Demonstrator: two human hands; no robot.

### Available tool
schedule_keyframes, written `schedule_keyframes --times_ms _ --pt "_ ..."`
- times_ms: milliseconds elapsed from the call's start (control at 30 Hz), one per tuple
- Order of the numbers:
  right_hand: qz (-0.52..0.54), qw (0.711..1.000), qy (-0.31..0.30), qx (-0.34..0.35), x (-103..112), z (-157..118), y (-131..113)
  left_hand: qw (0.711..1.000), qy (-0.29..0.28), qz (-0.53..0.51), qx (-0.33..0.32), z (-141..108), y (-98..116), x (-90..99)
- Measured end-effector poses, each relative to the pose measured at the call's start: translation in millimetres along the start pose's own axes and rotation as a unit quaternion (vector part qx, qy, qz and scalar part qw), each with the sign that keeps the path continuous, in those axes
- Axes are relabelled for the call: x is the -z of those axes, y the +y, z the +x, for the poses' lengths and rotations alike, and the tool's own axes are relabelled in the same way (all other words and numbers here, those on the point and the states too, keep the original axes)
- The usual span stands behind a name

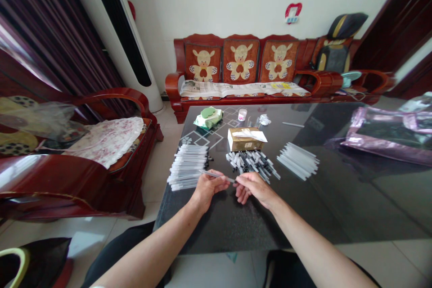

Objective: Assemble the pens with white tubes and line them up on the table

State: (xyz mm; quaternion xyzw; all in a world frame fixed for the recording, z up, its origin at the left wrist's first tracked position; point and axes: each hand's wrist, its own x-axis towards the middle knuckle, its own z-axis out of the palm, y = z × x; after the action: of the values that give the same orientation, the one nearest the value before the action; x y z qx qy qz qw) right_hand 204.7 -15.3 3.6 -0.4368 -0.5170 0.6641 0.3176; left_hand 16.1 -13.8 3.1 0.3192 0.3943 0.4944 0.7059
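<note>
My left hand [209, 187] is closed round a slim translucent pen tube [216, 174], which points toward my right hand. The fingertips of my right hand [251, 187] pinch at the tube's right end; any small part between them is too small to make out. Left of my hands lies a stack of pale pens [188, 166] with dark tips. Just beyond my right hand is a loose pile of black and white pen parts [253, 162]. Farther right, several clear tubes [298, 160] lie side by side.
On the dark table [249, 229] stand a tissue box [245, 140], a green wipes pack [208, 118], a small cup [242, 114] and crumpled tissue [265, 119]. One tube [293, 124] lies apart. A purple-edged plastic bag [388, 137] covers the right side.
</note>
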Motion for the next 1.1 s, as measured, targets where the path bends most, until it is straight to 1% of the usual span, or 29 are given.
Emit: schedule_keyframes --times_ms 267,533,700,867,1000,1100 --pt "-0.010 1.000 0.015 0.020 2.0 -0.4 1.1 1.000 -0.001 0.004 -0.001 -0.6 0.3 -0.3" --pt "-0.005 1.000 0.003 -0.005 -1.2 -0.6 -1.4 1.000 -0.003 0.000 -0.001 -0.4 -1.3 1.0" --pt "-0.012 1.000 0.016 0.018 1.0 -0.7 -1.2 1.000 0.002 0.004 -0.001 -0.4 -1.0 0.4" --pt "-0.016 0.999 0.018 0.023 1.6 0.3 2.2 1.000 -0.001 0.003 -0.002 0.1 -0.4 0.0" --pt "-0.017 1.000 0.005 0.005 -0.5 0.1 1.0 1.000 -0.003 0.004 -0.003 0.3 -0.8 0.6" --pt "-0.016 1.000 0.009 0.000 -0.7 -0.2 -0.6 1.000 -0.002 0.002 -0.002 0.2 -1.1 0.9"
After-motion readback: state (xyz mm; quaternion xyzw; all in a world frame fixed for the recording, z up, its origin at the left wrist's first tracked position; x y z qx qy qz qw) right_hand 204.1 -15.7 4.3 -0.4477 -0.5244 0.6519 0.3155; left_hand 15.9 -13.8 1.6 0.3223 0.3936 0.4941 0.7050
